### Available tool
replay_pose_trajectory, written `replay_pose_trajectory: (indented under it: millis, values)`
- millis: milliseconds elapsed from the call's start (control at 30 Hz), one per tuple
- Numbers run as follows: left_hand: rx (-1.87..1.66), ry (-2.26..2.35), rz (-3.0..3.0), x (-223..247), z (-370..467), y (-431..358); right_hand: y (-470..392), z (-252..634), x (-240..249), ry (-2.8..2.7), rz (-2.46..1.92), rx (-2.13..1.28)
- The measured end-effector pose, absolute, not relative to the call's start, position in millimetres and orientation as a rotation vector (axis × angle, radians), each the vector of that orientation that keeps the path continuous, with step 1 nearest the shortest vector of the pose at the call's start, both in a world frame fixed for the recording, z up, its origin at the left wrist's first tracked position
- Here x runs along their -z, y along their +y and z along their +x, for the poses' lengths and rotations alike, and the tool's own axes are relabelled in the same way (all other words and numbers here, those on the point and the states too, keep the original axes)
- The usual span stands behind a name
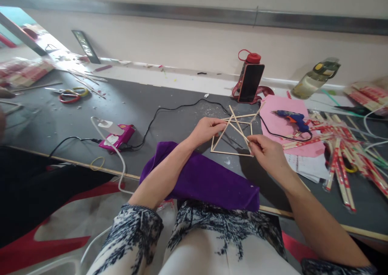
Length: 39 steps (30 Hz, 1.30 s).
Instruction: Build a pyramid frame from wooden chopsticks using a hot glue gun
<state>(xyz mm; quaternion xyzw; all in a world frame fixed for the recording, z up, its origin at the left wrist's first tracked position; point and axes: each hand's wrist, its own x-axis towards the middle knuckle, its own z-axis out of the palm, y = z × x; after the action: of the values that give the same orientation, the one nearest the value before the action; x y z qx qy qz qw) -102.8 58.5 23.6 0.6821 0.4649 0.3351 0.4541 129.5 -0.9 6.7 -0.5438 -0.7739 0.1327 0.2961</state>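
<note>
A frame of thin wooden sticks (232, 153) stands on the dark table, with a square outline at its base and slanting sticks that cross near the top. My left hand (207, 130) pinches a slanting stick on the left side of this frame between thumb and fingers. On the opposite side, my right hand (268, 151) has its fingertips closed on the lower end of another slanting stick, close to the frame's right front corner. The fingers hide parts of the sticks they grip. A purple cloth (206, 178) lies under my left forearm along the table's front edge.
A blue glue gun (292, 119) lies on pink paper (273, 109), its black cord crossing behind the frame. Wrapped chopsticks (342, 174) are heaped at right. A phone (251, 83) leans on a red-capped bottle. Scissors (71, 95) and a pink power strip (118, 138) are left.
</note>
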Motion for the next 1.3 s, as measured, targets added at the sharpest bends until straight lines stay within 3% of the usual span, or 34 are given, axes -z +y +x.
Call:
replay_pose_trajectory:
  millis: [833, 1300]
  values:
    - [-0.628, 1.11, 1.685, -28.0, -99.4, 74.0, 1.4, 122.9, -3.0, -1.966, -1.459, -0.495]
    - [-0.752, 1.282, 1.453, -13.6, -93.3, 82.9, 1.6, 119.8, -0.4, -1.968, -1.416, -0.535]
